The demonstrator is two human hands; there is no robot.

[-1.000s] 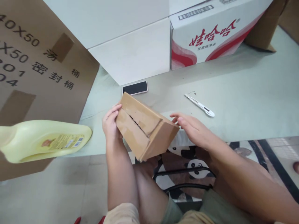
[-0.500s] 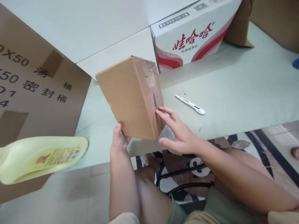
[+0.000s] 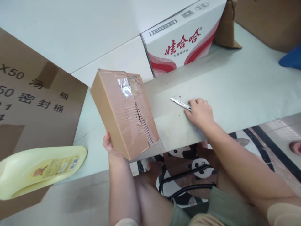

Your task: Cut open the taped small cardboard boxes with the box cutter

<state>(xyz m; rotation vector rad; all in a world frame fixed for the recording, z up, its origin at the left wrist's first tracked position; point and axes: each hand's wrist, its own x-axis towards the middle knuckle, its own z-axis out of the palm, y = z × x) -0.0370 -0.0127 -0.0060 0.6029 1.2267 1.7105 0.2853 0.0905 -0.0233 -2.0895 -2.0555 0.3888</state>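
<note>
A small brown cardboard box (image 3: 124, 116) stands tilted on the table, its taped side turned up to me. A torn, ridged seam runs down that side under clear tape. My left hand (image 3: 110, 145) grips the box at its lower left corner; the thumb shows, and most of the fingers are hidden behind it. To the right of the box, my right hand (image 3: 199, 112) is closed over the handle end of a white utility knife (image 3: 180, 103), which lies on the table top. The knife's narrow front end points up and left, toward the box.
A white and red water carton (image 3: 183, 47) stands at the back of the pale table (image 3: 254, 94). A large printed cardboard box (image 3: 44, 110) is at the left, with a yellow bottle (image 3: 44, 169) before it. Something blue (image 3: 291, 59) is at the right edge.
My right hand has left the box's seam and moved right onto the utility knife, closing on it. The box has turned and tipped in my left hand, so its taped side shows more.
</note>
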